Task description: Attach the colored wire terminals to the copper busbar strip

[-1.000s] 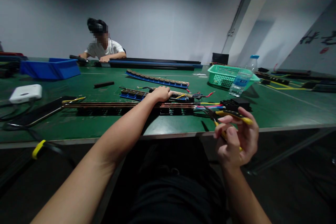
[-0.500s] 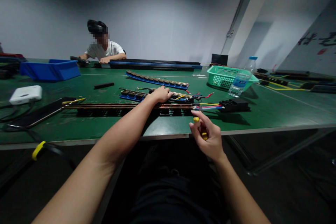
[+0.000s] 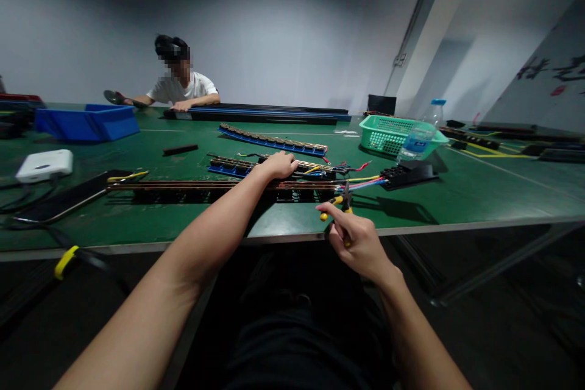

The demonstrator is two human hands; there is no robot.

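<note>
In my right hand [image 3: 359, 241] are yellow-handled pliers [image 3: 347, 199]. Their handles are spread, and the dark jaws point up at the wire end of a long black strip with copper bars [image 3: 205, 185]. Coloured wires [image 3: 368, 182] run from that end to a black connector block [image 3: 409, 175]. My left forearm crosses over the long strip. Closed and curled down, my left hand [image 3: 278, 166] lies at a shorter blue-based strip with wires [image 3: 231, 166] just behind; its fingertips are hidden, so what they grip does not show.
Farther back lie another blue strip [image 3: 274, 139] and a small dark bar [image 3: 180, 150]. A green basket [image 3: 384, 134] and water bottle [image 3: 418, 140] stand right. Left are a blue bin [image 3: 86, 123] and white box [image 3: 44, 166]. Across the table, a person [image 3: 185, 85] handles long black-blue profiles [image 3: 274, 113].
My right hand has shifted slightly left and turned, and the pliers' handles have spread apart. The connector block has tilted. My left hand stays put. The other person's dark tool has moved left.
</note>
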